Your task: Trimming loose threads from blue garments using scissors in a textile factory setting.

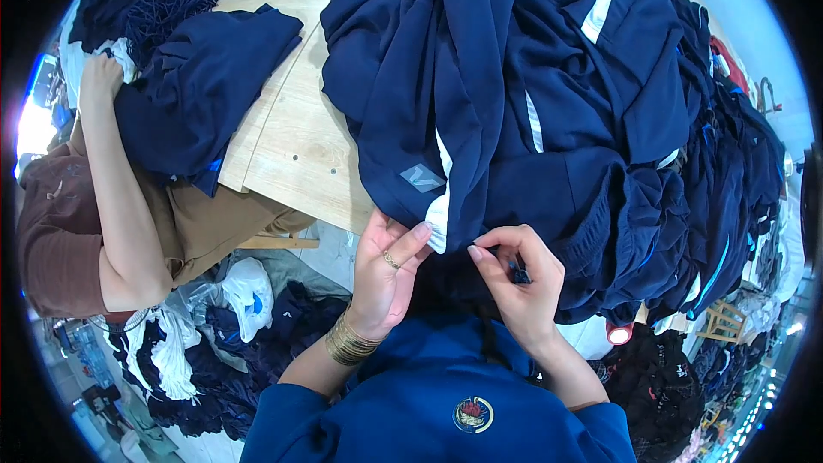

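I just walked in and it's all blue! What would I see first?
A huge heap of navy garments with white stripes covers the wooden table. At its near edge, the left hand and right hand pinch one garment's hem. At far left, another person's arm rests by a smaller navy pile.

Bare wooden table (291, 133) open between the co-worker's folded navy garment (206, 86) and the large navy clothing heap (549, 94). Heap blocks everything right of that gap. Co-worker's forearm (116, 180) bounds the left side.

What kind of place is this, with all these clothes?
Probably a garment workshop: a big heap of navy garments covers a wooden table, more lie on the floor, and a co-worker handles another piece.
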The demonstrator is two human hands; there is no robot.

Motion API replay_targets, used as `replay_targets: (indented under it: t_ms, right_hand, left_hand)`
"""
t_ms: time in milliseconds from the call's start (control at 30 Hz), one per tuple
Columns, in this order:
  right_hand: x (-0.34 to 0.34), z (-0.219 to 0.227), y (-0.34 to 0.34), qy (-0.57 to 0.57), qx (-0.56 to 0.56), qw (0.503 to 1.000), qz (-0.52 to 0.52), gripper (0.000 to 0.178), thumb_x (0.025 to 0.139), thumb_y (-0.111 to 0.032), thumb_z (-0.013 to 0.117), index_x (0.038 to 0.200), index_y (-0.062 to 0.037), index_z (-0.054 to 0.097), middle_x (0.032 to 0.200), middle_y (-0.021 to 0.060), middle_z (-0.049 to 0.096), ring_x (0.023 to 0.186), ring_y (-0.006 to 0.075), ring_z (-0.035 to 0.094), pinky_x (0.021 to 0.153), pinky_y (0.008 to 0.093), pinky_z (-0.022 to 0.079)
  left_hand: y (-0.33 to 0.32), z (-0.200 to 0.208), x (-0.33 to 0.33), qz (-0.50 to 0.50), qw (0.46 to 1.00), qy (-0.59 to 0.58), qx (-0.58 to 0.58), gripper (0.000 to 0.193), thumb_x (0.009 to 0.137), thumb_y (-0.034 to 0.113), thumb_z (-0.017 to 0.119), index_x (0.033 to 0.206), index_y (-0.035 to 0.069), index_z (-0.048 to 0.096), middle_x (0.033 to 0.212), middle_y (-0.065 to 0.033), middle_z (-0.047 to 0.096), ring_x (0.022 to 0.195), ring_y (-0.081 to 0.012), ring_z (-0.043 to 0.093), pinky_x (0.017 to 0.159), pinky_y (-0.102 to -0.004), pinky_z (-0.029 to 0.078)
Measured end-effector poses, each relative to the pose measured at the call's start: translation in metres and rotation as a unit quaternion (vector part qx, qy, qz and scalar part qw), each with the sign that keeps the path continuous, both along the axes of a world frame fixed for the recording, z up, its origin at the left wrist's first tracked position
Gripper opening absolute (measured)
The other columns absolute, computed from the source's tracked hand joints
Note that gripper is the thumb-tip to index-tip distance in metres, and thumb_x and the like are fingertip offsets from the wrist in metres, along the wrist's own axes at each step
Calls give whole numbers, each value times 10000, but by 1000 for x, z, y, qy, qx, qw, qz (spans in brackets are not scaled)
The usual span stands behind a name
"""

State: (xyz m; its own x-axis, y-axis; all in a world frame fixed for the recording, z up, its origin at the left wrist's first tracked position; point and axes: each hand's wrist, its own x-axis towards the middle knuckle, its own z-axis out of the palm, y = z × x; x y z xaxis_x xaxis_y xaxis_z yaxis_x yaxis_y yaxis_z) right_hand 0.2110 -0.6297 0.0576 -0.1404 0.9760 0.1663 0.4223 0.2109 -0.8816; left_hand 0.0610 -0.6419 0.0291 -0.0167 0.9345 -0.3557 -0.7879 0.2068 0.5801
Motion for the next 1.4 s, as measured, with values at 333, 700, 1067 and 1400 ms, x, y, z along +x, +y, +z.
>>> replay_targets:
  t_ms: [333, 700, 1067, 1400]
  right_hand:
    - [6, -1, 0, -2, -5, 1000, -5, 108, 737, -5, 670, 809, -20, 592, 695, 48, 563, 547, 108, 501, 491, 219, 385]
    - [7, 5, -2, 22, -36, 999, -22, 77, 754, -1, 659, 803, -19, 603, 647, 8, 517, 547, 57, 435, 503, 191, 353]
    - [-6, 5, -6, 19, -62, 998, -18, 81, 743, 4, 659, 793, -5, 597, 607, 9, 490, 546, 65, 418, 517, 191, 336]
    - [-16, 5, -6, -12, -60, 998, -9, 94, 726, 15, 666, 779, -16, 595, 586, 2, 462, 528, 60, 395, 502, 191, 316]
  left_hand:
    - [3, 2, 1, 4, 1000, -2, -5, 525, 828, 0, 544, 1299, 33, 316, 1177, -107, 501, 1076, -163, 503, 949, -329, 385]
    - [46, 13, -109, 223, 969, 79, 66, 201, 834, 49, 554, 1032, 46, 523, 986, -57, 604, 925, -120, 571, 849, -285, 450]
    - [48, -31, -163, 206, 971, 97, 68, 122, 856, 90, 564, 976, 101, 545, 970, 4, 582, 864, -86, 527, 804, -256, 417]
    - [55, -39, -175, 229, 959, 125, 115, 252, 856, 114, 575, 1104, 90, 535, 1033, 10, 581, 924, -81, 524, 838, -259, 389]
